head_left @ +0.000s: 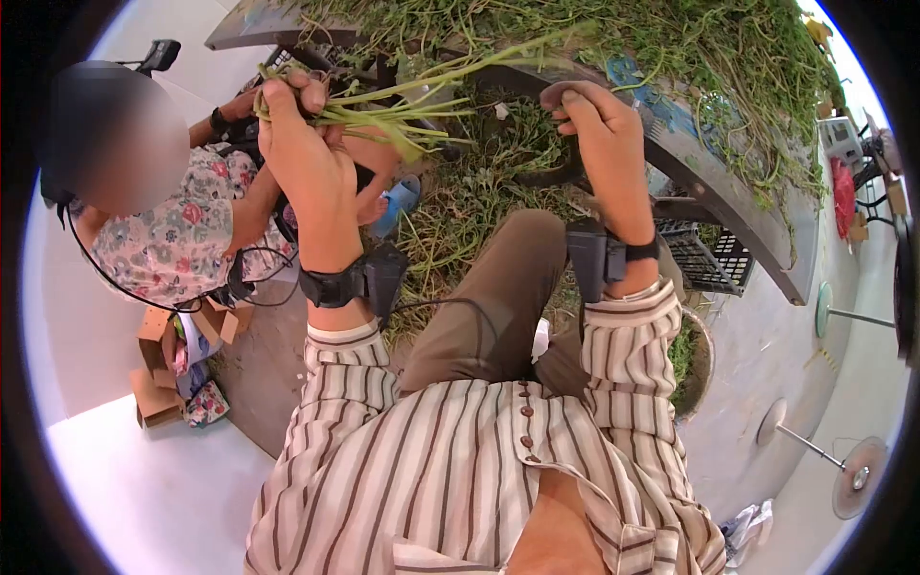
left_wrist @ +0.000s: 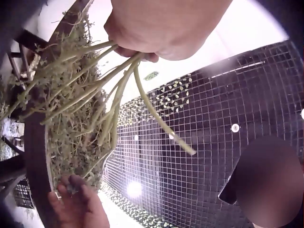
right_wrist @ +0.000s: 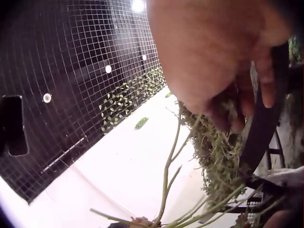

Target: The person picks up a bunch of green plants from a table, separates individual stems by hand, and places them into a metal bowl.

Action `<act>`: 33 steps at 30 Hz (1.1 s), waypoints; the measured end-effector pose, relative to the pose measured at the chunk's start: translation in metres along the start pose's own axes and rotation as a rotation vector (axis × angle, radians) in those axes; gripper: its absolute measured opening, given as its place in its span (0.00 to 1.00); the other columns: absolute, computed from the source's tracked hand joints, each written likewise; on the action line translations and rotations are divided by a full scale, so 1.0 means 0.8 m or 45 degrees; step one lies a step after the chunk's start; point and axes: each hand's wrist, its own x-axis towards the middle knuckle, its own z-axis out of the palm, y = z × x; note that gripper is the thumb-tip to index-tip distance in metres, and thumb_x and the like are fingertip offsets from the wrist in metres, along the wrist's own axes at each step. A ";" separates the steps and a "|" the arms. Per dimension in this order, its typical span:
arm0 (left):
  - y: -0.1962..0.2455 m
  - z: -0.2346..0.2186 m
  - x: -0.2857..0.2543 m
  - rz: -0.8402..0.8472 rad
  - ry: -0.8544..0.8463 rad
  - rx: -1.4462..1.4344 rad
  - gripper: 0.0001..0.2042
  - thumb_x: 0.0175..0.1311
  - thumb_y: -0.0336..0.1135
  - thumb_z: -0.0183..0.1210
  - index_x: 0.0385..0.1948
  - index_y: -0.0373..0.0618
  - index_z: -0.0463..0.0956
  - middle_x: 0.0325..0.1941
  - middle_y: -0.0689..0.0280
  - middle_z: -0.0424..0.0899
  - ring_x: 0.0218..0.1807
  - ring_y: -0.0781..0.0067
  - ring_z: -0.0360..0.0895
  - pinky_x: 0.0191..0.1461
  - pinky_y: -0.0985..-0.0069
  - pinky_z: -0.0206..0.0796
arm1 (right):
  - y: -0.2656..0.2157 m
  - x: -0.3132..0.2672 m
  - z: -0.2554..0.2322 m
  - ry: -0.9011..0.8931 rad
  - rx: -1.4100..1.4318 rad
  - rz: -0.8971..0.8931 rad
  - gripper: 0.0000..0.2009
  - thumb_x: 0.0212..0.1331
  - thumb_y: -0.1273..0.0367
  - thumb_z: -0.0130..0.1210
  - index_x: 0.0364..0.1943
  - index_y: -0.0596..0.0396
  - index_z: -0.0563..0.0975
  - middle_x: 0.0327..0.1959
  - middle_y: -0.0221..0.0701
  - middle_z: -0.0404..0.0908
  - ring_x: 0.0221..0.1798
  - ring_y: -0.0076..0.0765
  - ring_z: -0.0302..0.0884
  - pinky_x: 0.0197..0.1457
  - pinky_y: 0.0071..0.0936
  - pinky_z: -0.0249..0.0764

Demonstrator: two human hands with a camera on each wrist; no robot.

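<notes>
My left hand (head_left: 311,177) grips a bunch of long green stems (head_left: 402,120) near one end in the head view, the stems fanning out toward the right. In the left wrist view the left hand (left_wrist: 166,28) is at the top, with the stems (left_wrist: 90,85) hanging below it. My right hand (head_left: 613,144) is raised apart from the bunch, near the table edge, its fingers loosely bent. The right hand (left_wrist: 80,204) shows no held thing in the left wrist view. In the right wrist view the right hand (right_wrist: 209,52) partly covers the heaped greens (right_wrist: 218,152).
Greens (head_left: 747,86) cover the dark-edged table (head_left: 704,182); more greens (head_left: 431,259) lie on the floor. A person in a floral top (head_left: 172,230) sits at the left. A black crate (head_left: 709,257) stands under the table, near a round tub (head_left: 704,369). Cardboard boxes (head_left: 156,398) lie lower left.
</notes>
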 end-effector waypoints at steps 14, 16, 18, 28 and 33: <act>-0.033 0.023 -0.047 -0.185 -0.429 0.194 0.15 0.68 0.47 0.46 0.33 0.43 0.71 0.25 0.71 0.71 0.17 0.89 0.59 0.17 0.89 0.48 | -0.012 -0.016 0.029 -0.082 -0.428 -0.473 0.15 0.48 0.65 0.59 0.40 0.57 0.77 0.36 0.37 0.78 0.42 0.40 0.71 0.43 0.32 0.68; -0.035 0.030 -0.052 -0.183 -0.514 0.243 0.16 0.68 0.48 0.46 0.33 0.44 0.72 0.26 0.72 0.71 0.13 0.91 0.56 0.14 0.89 0.43 | -0.005 -0.019 0.047 -0.188 -0.417 -0.690 0.20 0.44 0.64 0.62 0.42 0.57 0.75 0.39 0.41 0.76 0.47 0.42 0.69 0.46 0.34 0.67; -0.040 0.038 -0.054 -0.145 -0.536 0.355 0.15 0.67 0.48 0.46 0.34 0.44 0.71 0.25 0.73 0.71 0.16 0.90 0.58 0.15 0.89 0.45 | 0.000 -0.025 0.057 -0.296 -0.347 -0.593 0.20 0.42 0.65 0.62 0.42 0.58 0.74 0.37 0.42 0.76 0.44 0.41 0.70 0.44 0.33 0.67; -0.041 0.055 -0.071 -0.088 -0.844 0.095 0.15 0.68 0.45 0.46 0.36 0.40 0.72 0.25 0.73 0.71 0.26 0.89 0.61 0.28 0.89 0.54 | 0.001 -0.041 0.053 -0.537 0.024 -0.145 0.13 0.45 0.68 0.56 0.34 0.62 0.73 0.21 0.45 0.73 0.23 0.47 0.70 0.29 0.33 0.67; -0.037 0.056 -0.077 -0.141 -0.802 0.206 0.17 0.67 0.43 0.49 0.46 0.38 0.71 0.35 0.69 0.77 0.35 0.86 0.70 0.36 0.89 0.61 | -0.006 -0.040 0.047 -0.395 -0.195 -0.351 0.13 0.51 0.66 0.54 0.36 0.61 0.73 0.23 0.47 0.73 0.26 0.54 0.69 0.30 0.36 0.67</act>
